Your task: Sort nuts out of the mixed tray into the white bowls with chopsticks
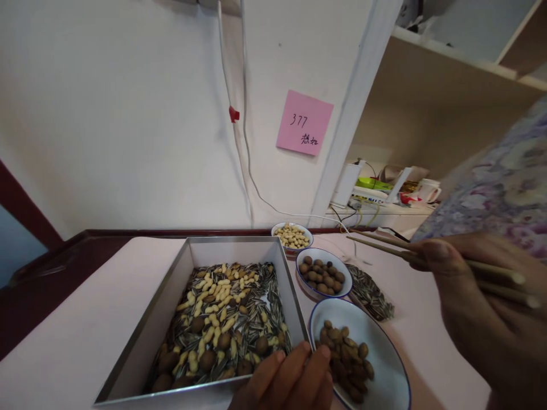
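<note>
My right hand (482, 307) is closed around a pair of wooden chopsticks (384, 246), tips pointing left above the table with nothing visible between them. At the near right corner of a white box (145, 324), the fingers of my left hand (286, 381) lie over the rim beside a bowl; its thumb is hidden. Inside the box are mixed peanuts (220, 293), striped sunflower seeds (267, 285) and round brown nuts (207, 360). Next to it stands a white blue-rimmed bowl (384, 353) with brown oval nuts (346, 364).
Behind that bowl are a bowl (310, 290) of round brown nuts and a smaller bowl (280, 228) of peanuts. A heap of sunflower seeds (371, 293) lies right of them. A white cable (299, 214) runs down the wall. Floral cloth (491, 176) hangs at right.
</note>
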Demonstrator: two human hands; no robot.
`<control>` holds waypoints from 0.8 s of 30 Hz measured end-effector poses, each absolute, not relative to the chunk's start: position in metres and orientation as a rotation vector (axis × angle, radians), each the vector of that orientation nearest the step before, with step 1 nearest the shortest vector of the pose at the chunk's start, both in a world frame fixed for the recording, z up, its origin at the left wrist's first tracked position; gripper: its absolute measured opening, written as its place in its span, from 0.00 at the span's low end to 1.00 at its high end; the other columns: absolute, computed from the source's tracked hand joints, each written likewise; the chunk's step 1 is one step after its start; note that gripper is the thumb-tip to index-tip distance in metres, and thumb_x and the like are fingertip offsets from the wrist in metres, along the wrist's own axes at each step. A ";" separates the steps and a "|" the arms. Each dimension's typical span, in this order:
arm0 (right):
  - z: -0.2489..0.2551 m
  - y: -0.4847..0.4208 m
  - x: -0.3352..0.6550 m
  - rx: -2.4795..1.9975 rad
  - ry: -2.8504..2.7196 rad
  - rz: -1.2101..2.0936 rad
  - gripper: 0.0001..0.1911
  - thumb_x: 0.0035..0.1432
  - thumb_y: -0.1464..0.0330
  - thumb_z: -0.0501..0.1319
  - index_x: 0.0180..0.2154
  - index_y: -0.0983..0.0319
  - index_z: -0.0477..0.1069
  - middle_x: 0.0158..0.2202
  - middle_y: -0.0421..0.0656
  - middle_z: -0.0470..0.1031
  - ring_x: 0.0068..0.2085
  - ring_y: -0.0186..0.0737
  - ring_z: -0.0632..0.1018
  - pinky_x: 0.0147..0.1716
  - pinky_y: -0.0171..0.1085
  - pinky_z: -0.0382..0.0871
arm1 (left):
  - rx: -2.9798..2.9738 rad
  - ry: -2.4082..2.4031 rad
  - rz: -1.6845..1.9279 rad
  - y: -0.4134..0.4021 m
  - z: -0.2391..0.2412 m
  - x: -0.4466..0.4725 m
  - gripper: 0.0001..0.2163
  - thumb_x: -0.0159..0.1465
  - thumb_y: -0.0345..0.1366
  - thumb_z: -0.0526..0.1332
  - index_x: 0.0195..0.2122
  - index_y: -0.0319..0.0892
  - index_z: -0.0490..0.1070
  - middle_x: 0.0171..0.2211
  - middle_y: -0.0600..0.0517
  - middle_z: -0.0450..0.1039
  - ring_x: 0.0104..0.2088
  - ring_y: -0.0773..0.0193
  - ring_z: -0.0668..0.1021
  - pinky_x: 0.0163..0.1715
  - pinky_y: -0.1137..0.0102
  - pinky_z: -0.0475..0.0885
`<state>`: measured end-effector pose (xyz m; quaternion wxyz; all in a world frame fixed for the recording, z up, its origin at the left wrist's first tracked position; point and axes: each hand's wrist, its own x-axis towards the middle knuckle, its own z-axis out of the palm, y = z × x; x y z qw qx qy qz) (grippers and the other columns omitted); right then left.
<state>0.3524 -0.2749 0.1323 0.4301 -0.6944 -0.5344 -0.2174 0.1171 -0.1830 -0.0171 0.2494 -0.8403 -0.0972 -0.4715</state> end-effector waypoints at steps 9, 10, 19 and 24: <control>0.136 -0.248 0.307 -1.609 -1.338 -0.310 0.20 0.65 0.47 0.62 0.36 0.55 0.80 0.32 0.47 0.80 0.38 0.51 0.82 0.33 0.42 0.75 | -2.247 -0.287 -1.315 -0.184 -0.021 0.120 0.13 0.76 0.37 0.58 0.40 0.58 0.83 0.52 0.65 0.81 0.50 0.69 0.77 0.61 0.67 0.61; 0.133 -0.244 0.305 -1.599 -1.355 -0.269 0.20 0.65 0.47 0.61 0.36 0.55 0.81 0.31 0.47 0.79 0.37 0.50 0.82 0.33 0.42 0.75 | -2.237 -0.283 -1.318 -0.184 -0.021 0.121 0.14 0.76 0.38 0.58 0.40 0.58 0.83 0.52 0.66 0.81 0.49 0.70 0.77 0.60 0.67 0.61; 0.104 -0.223 0.282 -1.464 -1.547 0.117 0.20 0.72 0.57 0.58 0.30 0.57 0.79 0.30 0.41 0.78 0.34 0.38 0.81 0.32 0.34 0.73 | -2.187 -0.325 -1.324 -0.184 -0.026 0.121 0.08 0.74 0.42 0.62 0.43 0.58 0.82 0.57 0.66 0.79 0.53 0.72 0.77 0.50 0.71 0.67; 0.088 -0.214 0.283 -1.465 -1.610 0.185 0.20 0.74 0.60 0.56 0.30 0.58 0.77 0.29 0.38 0.77 0.33 0.33 0.78 0.34 0.32 0.70 | -2.162 -0.332 -1.332 -0.183 -0.024 0.122 0.08 0.74 0.41 0.63 0.41 0.58 0.82 0.56 0.66 0.80 0.54 0.72 0.77 0.51 0.71 0.66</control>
